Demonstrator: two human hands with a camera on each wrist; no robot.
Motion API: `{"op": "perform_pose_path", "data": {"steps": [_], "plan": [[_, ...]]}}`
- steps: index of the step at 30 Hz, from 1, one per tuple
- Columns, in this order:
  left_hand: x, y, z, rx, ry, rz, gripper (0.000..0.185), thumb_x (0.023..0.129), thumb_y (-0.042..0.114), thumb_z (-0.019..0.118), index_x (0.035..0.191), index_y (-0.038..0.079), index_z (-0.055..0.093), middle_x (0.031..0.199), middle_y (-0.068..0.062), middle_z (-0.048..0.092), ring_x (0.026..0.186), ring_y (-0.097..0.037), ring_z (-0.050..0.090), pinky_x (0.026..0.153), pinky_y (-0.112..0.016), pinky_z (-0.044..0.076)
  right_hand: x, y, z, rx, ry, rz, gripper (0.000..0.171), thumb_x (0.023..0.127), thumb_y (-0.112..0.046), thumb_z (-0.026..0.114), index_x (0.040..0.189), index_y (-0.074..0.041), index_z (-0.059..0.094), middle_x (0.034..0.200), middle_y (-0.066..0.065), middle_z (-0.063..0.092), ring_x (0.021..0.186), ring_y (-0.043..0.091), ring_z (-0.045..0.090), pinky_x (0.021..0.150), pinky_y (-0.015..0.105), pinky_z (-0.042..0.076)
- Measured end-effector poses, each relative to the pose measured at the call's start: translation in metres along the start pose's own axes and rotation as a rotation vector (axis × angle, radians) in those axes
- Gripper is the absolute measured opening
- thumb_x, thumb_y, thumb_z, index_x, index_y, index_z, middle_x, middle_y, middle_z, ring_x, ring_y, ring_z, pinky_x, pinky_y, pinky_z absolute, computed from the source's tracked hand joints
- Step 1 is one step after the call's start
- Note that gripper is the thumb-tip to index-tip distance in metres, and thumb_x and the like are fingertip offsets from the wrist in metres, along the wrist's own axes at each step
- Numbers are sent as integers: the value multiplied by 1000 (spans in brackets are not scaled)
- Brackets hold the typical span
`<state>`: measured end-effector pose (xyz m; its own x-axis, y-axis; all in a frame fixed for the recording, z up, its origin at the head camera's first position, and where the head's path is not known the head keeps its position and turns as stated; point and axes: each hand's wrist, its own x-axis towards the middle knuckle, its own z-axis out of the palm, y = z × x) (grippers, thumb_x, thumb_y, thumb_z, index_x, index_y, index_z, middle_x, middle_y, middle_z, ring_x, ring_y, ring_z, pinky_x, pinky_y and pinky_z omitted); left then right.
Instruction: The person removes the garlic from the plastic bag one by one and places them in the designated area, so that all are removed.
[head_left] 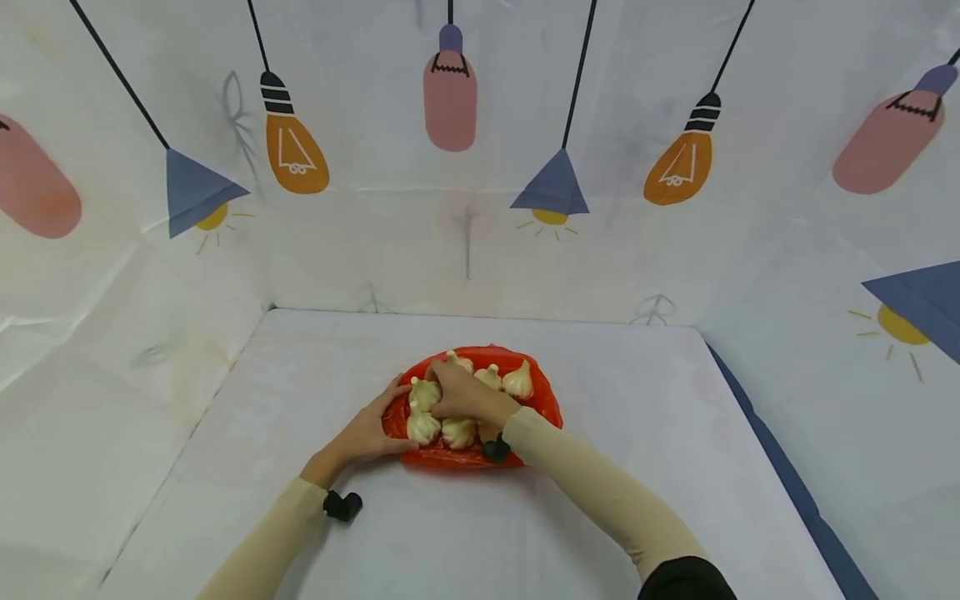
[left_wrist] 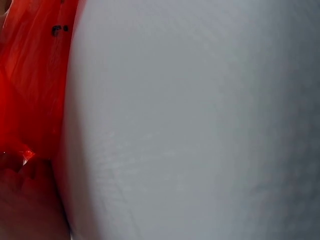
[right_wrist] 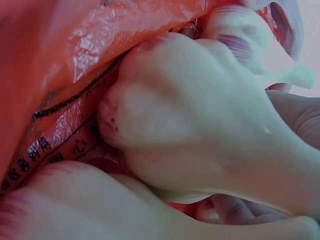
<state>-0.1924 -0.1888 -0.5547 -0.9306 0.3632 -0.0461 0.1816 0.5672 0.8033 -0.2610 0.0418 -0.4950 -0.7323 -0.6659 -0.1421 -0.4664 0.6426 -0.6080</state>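
Several pale garlic bulbs (head_left: pixel 458 432) sit in a red plastic bag (head_left: pixel 546 404) spread out on the white table. My left hand (head_left: pixel 367 429) holds the bag's left side, its thumb along the near edge and its fingers at the left rim. Over the bulbs reaches my right hand (head_left: pixel 471 396), thumb and fingers bent round a garlic bulb (head_left: pixel 424 392) on the left. The right wrist view shows a large garlic bulb (right_wrist: pixel 185 110) close up, with purple-tinged skin, fingers partly hidden behind it. The left wrist view catches the bag's side (left_wrist: pixel 35 85), with dark print.
The white table (head_left: pixel 600 517) stretches around the bag on every side. A white wall sheet (head_left: pixel 375 233) printed with lamps and bulbs stands behind and at both sides. Dark wrist cameras (head_left: pixel 342 506) sit on both wrists, and a blue strip (head_left: pixel 780 467) runs beside the table's right edge.
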Motion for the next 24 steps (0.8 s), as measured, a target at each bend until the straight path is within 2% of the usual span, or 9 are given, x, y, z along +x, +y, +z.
{"op": "perform_pose_path", "data": {"steps": [7, 9, 16, 21, 24], "plan": [[1, 1, -2, 3, -5, 26, 108, 75, 49, 90, 160, 12, 34, 174, -6, 12, 158, -38, 18, 124, -64, 23, -4, -3, 0, 37, 32, 4, 41, 86, -13, 75, 121, -9, 54, 113, 1, 58, 93, 14, 56, 77, 23, 52], [1, 1, -3, 2, -8, 29, 110, 75, 49, 90, 161, 10, 33, 174, -7, 12, 158, -38, 18, 124, -64, 22, -5, -4, 0, 46, 47, 0, 43, 85, -13, 75, 123, -9, 55, 117, 3, 60, 98, 14, 56, 81, 23, 52], [-1, 1, -3, -8, -17, 6, 113, 75, 50, 89, 163, 10, 29, 175, -5, 9, 159, -35, 15, 125, -63, 20, -9, -4, 2, 107, 84, 7, 44, 89, -13, 74, 129, -7, 57, 125, 4, 61, 101, 14, 56, 82, 22, 53], [-1, 0, -4, -11, -18, -6, 114, 76, 52, 88, 164, 11, 27, 175, -7, 8, 159, -37, 15, 124, -64, 21, -9, -3, 3, 178, 107, -4, 43, 89, -15, 76, 130, -12, 60, 126, 2, 63, 97, 13, 58, 78, 21, 54], [-1, -1, -4, -19, -16, -8, 115, 76, 53, 88, 164, 15, 26, 175, -3, 8, 160, -34, 14, 124, -64, 21, -11, -3, 0, 226, 130, -8, 44, 89, -18, 76, 131, -15, 61, 128, 1, 63, 100, 15, 61, 78, 23, 57]]}}
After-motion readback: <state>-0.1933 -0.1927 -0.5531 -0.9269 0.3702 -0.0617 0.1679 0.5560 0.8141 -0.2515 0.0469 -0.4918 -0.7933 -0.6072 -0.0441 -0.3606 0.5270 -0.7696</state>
